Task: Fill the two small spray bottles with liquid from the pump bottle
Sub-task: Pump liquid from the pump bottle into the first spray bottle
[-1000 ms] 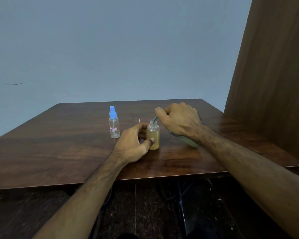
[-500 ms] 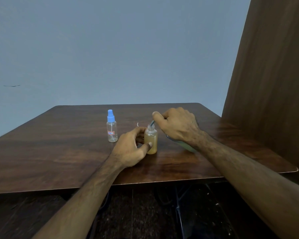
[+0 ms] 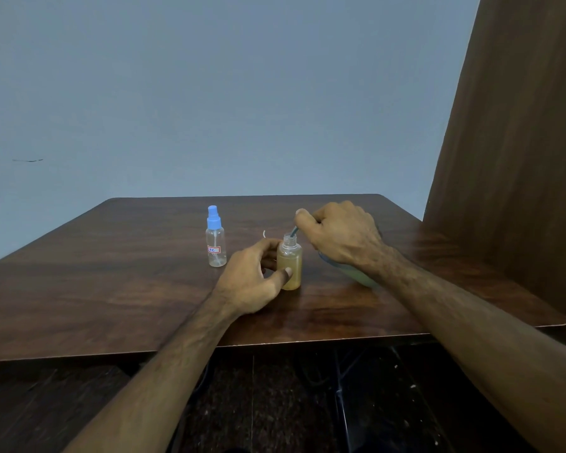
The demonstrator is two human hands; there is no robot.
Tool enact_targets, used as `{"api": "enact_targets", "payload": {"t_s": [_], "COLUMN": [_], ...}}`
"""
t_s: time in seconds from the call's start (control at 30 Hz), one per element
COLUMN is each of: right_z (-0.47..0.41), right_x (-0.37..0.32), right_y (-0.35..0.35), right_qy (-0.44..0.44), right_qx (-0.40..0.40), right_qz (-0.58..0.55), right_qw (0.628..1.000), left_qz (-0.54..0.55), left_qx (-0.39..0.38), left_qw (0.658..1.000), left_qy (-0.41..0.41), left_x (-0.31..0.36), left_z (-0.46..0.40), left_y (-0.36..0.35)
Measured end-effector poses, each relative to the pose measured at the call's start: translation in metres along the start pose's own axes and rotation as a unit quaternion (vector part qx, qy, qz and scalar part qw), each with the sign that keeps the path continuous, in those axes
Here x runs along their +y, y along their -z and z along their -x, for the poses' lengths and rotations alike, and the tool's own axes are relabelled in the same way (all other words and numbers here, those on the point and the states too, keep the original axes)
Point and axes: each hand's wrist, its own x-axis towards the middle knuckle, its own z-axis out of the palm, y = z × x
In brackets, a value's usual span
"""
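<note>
Nothing shifted — capped spray bottle (image 3: 216,238) aside

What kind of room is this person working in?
Hard to say for sure; it looks like a plain indoor room, perhaps a home or office corner. A bare blue-grey wall stands behind a dark wooden table, with a brown wood panel on the right. Only small bottles sit on the table.
</note>
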Motion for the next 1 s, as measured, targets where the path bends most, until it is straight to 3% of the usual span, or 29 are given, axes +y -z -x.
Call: {"api": "enact_targets", "payload": {"t_s": [1.0], "right_z": [-0.0002], "right_x": [0.0015], "right_y": [0.0], "right_qy": [0.008], "right_qx": [0.021], "right_qz": [-0.007], "right_qw": [1.0], "left_qz": [-0.02], "left_qx": [0.002], "left_qw": [1.0], "left_qy": [-0.001], "left_x": [0.0022], "left_z": [0.001], "left_y": [0.0004]}}
